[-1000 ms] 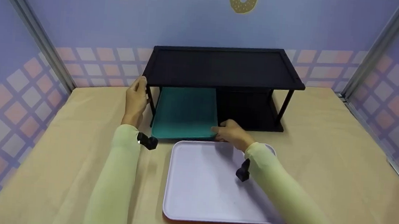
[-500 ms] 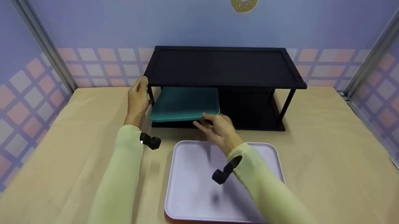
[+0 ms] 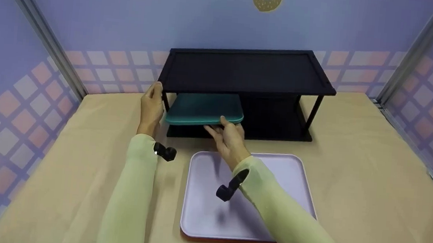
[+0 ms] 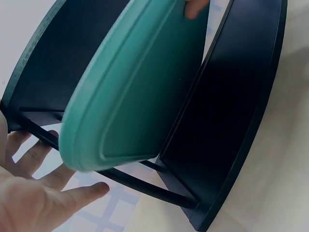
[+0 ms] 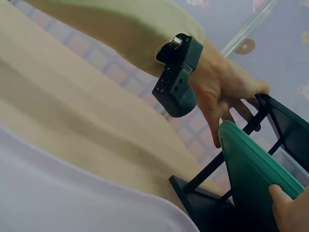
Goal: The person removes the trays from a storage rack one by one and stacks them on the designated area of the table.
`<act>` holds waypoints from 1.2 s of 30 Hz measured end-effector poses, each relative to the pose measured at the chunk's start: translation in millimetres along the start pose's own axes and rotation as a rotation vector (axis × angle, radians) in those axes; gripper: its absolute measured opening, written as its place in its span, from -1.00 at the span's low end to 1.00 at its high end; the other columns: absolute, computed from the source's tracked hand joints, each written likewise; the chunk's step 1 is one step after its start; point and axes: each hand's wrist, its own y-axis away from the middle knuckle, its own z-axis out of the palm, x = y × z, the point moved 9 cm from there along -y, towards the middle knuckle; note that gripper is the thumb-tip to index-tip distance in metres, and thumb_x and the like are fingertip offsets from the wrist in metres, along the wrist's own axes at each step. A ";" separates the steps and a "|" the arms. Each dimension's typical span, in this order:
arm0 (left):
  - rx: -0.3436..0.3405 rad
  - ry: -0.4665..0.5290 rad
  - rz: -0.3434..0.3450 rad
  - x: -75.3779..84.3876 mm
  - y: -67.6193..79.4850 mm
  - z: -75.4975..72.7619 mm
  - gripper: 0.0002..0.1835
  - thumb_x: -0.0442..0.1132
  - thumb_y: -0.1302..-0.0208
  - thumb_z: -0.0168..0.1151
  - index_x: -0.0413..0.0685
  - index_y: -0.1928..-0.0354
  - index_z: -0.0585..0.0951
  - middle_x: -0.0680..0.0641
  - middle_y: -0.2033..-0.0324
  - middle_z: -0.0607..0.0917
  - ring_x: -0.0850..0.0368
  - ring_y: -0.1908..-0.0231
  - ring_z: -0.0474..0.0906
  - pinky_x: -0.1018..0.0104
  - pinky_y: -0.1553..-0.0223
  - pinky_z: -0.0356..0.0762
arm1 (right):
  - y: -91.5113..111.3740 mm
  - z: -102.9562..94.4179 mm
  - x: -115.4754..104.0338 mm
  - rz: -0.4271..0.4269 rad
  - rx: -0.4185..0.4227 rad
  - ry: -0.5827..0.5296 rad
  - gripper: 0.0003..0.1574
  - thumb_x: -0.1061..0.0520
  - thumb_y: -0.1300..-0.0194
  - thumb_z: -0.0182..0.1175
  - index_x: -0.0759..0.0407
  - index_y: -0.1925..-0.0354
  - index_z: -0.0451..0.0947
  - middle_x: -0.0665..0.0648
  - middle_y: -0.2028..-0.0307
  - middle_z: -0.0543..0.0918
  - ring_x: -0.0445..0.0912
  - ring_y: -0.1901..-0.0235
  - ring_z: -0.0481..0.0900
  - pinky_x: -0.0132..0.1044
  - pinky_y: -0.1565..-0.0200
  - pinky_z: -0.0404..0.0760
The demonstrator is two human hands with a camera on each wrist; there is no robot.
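A teal green tray (image 3: 205,110) is raised off the lower board of a black two-tier rack (image 3: 248,71), most of it under the top shelf. My right hand (image 3: 232,142) grips its front rim right of the middle, thumb on top and fingers beneath. From the left wrist view, the tray's underside (image 4: 140,111) shows between the two tiers. My left hand (image 3: 152,108) holds the rack's front left corner, with fingers reaching behind the post (image 4: 140,186) there. Both hands show in the right wrist view, the left hand (image 5: 227,92) beyond the tray's corner.
A pale lilac tray (image 3: 209,199), with a red edge showing beneath it, lies on the cloth-covered table (image 3: 372,182) in front of the rack, under my right forearm. Patterned walls (image 3: 210,15) stand behind and at both sides.
My right hand has lifted the green tray's front edge from the lower tier and moved it back and up, under the top shelf. The left hand has stayed at the rack's corner.
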 end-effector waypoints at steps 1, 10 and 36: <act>-0.001 -0.001 -0.005 -0.6 0.2 -0.2 -0.36 0.19 -0.63 -0.19 0.12 -0.59 0.20 0.00 -0.59 0.17 0.05 -0.57 0.07 0.17 -0.55 0.12 | 0.7 -1.3 -1.4 -0.002 -0.006 0.004 -0.15 0.33 -0.61 -0.06 0.03 -0.65 -0.18 0.38 -0.56 0.02 0.30 -0.55 0.04 0.14 -0.36 0.44; 0.004 0.078 -0.049 -3.8 -1.7 -0.2 -0.35 0.19 -0.62 -0.17 0.14 -0.61 0.19 0.03 -0.60 0.14 0.06 -0.59 0.02 -0.01 -0.51 0.22 | 9.9 -32.9 -42.7 -0.046 0.009 0.073 -0.12 0.13 -0.66 -0.10 -0.07 -0.66 -0.35 0.21 -0.60 0.00 0.29 -0.56 0.02 0.14 -0.33 0.49; 0.003 0.143 -0.053 -5.6 -0.6 3.7 -0.38 0.14 -0.64 -0.15 0.14 -0.60 0.20 0.04 -0.60 0.13 0.09 -0.59 0.01 -0.02 -0.51 0.22 | 88.8 -123.3 -195.1 -0.186 -0.170 0.481 -0.15 -0.13 -0.65 -0.21 0.23 -0.63 -0.19 0.03 -0.27 0.41 -0.12 -0.10 0.64 -0.25 -0.16 0.66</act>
